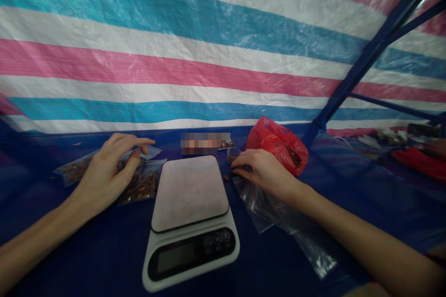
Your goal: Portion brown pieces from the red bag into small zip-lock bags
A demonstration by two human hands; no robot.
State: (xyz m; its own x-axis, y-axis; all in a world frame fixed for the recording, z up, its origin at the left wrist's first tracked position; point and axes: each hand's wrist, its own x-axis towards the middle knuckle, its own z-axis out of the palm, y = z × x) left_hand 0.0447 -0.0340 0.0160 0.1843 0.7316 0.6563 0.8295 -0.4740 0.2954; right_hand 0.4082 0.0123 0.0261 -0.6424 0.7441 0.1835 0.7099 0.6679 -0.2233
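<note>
Spotting a navy tabletop (52, 250) with a white digital kitchen scale (190, 195) near its bottom edge, display too dim to read. Past it sits a red plastic bag (278, 145), contents hard to make out. Left hand (106, 169) is open, fingers apart, over clear zip bags (142, 185) of brown bits (142, 188). Right hand (265, 171), fingers together, sits beside a small clear cup (233, 154); can't tell if it's pinching anything.

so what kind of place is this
Probably a makeshift sorting or packing stall, though that's a judgement: a striped tarp hangs on a blue metal frame, with a digital scale and zip bags of brown pieces on the table.
</note>
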